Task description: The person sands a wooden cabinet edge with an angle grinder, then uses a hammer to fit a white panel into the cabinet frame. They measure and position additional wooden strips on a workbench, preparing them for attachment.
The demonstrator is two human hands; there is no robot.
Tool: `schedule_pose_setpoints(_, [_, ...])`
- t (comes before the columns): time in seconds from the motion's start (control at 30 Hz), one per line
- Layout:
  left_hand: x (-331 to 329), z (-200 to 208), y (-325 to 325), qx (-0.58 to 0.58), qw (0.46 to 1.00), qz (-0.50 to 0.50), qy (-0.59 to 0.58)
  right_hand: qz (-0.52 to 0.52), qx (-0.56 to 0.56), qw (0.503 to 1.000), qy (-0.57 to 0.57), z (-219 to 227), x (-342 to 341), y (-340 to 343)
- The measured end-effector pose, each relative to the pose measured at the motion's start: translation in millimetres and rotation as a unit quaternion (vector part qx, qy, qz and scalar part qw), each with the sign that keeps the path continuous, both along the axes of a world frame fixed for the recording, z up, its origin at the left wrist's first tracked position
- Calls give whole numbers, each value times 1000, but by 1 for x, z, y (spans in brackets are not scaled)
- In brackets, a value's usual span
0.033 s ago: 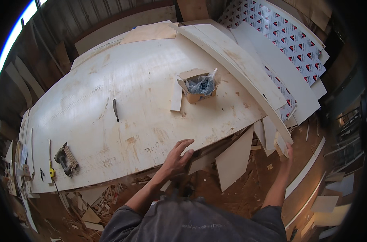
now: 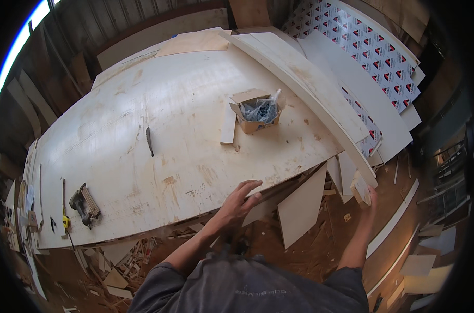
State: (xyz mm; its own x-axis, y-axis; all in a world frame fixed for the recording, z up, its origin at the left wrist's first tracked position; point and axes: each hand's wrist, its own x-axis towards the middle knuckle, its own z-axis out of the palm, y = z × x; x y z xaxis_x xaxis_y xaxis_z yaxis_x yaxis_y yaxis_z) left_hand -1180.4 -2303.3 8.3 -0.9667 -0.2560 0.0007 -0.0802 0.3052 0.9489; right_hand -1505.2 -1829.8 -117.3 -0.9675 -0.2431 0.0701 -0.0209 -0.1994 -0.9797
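Note:
A long, narrow pale board (image 2: 320, 116) runs from the far side of the big white-surfaced table (image 2: 112, 172) to past its near right corner. At the board's near end is a short wooden block (image 2: 360, 188); my right hand (image 2: 371, 197) is closed round it, with its fingers partly hidden. Whether the block is fixed to the board I cannot tell. My left hand (image 2: 240, 201) hovers by the table's front edge, fingers stretched and holding nothing. Beyond it stands an open cardboard box (image 2: 259, 125) with a plastic bag of dark small pieces, beside a short white strip (image 2: 228, 128).
A nail gun (image 2: 84, 205), a yellow tape measure (image 2: 66, 221) and a dark curved strip (image 2: 149, 142) lie on the table. Stacked sheets (image 2: 375, 68) fill the far right. Leaning offcuts (image 2: 304, 206) stand below the front edge, and scrap wood (image 2: 125, 266) litters the floor.
My left hand has shifted a little to the right along the table edge. The block in my right hand has moved slightly left.

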Motion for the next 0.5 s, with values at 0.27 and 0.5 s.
schedule_pose_setpoints(0.27, [-24, 26, 41, 309, 940, -136, -50, -102, -122, 983, -95, 135, 84, -113])
schedule_pose_setpoints(0.5, [35, 64, 32, 509, 855, -72, 65, -86, -181, 980, 2, 196, 217, -212])
